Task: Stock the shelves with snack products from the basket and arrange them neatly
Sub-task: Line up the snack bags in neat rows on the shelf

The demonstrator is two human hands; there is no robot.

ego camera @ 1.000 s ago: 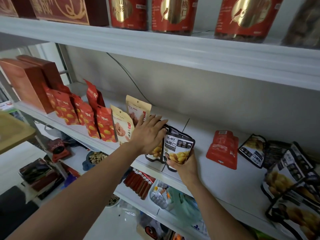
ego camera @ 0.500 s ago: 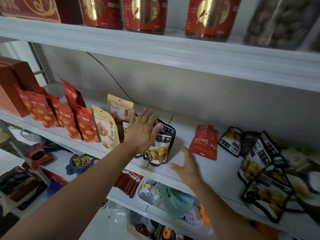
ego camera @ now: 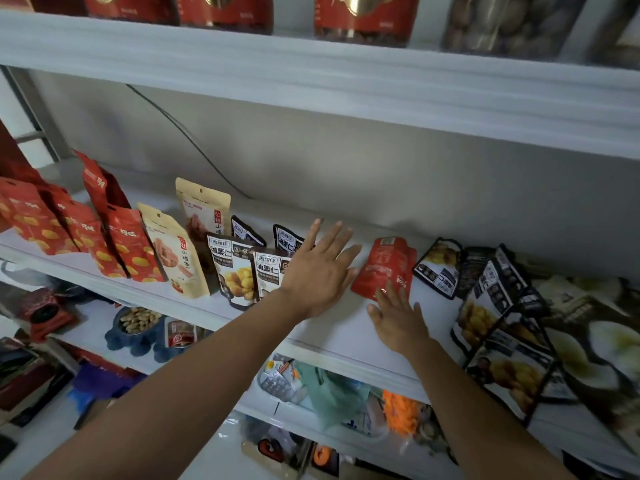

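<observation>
Two bare forearms reach up from the bottom of the frame toward a white shelf (ego camera: 346, 337) in a snack display. Below its front edge, a lower shelf carries a blue bowl of nuts (ego camera: 138, 320) and a crumpled green bag (ego camera: 329, 389).

The right hand (ego camera: 398, 320) lies palm down on the shelf, fingers straight and spread, grasping nothing. Its fingertips reach the lower edge of a red pouch (ego camera: 384, 268) lying flat; whether they press on it cannot be told. The left hand (ego camera: 318, 268) is likewise released, fingers fanned over the shelf between that red pouch and a group of black chestnut pouches (ego camera: 235, 271), its wrist just in front of the nearest one.

Four such black pouches stand upright, two in front and two behind. Left of them stand two tan pouches (ego camera: 176, 251), then a row of red packets (ego camera: 131, 244) printed with yellow pieces. To the right, well apart from the standing group, more black pouches lie in a loose heap (ego camera: 491, 306).

Behind, a dark cable (ego camera: 180, 133) runs down the grey back wall. The upper shelf (ego camera: 311, 81) holds red-labelled jars (ego camera: 363, 15).
</observation>
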